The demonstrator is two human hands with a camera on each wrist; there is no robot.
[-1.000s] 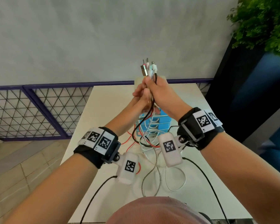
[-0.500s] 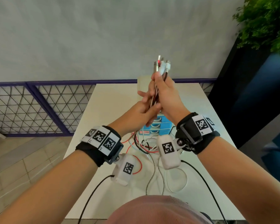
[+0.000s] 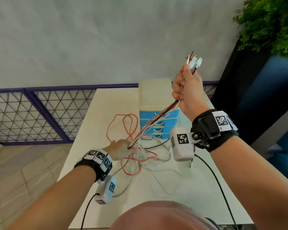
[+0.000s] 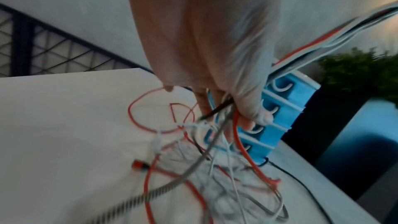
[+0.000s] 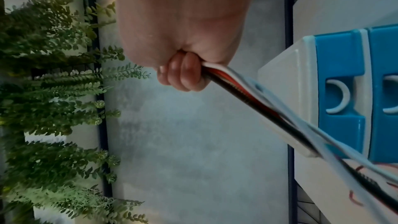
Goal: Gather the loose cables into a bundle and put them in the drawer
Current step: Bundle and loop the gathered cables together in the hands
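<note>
The right hand (image 3: pixel 187 90) is raised above the white surface (image 3: pixel 90 130), its grip closed in a fist around the cables (image 3: pixel 156 120) near their plug ends (image 3: pixel 194 61), which stick up out of the top of the fist in a tight cluster. In the right wrist view the fingers (image 5: pixel 183 74) curl fully round the strands, and red, black and white cords leave the fist together. From there the cables run taut, down and to the left, to the left hand (image 3: pixel 121 149), which sits low, just above the surface. Its grip is closed on the same cables; the left wrist view shows the fingers (image 4: pixel 247 108) wrapped round a red cord, a braided one and thin white ones, though that picture is blurred. Below the left hand the rest of the cords lie loose in tangled loops on the surface, red loops spreading to the left of the drawer unit (image 3: pixel 158 103). This small cream cabinet with blue drawer fronts stands at the far side of the surface, behind the stretched cables, all its drawers closed. A green plant (image 3: pixel 269 22) stands at the right
</note>
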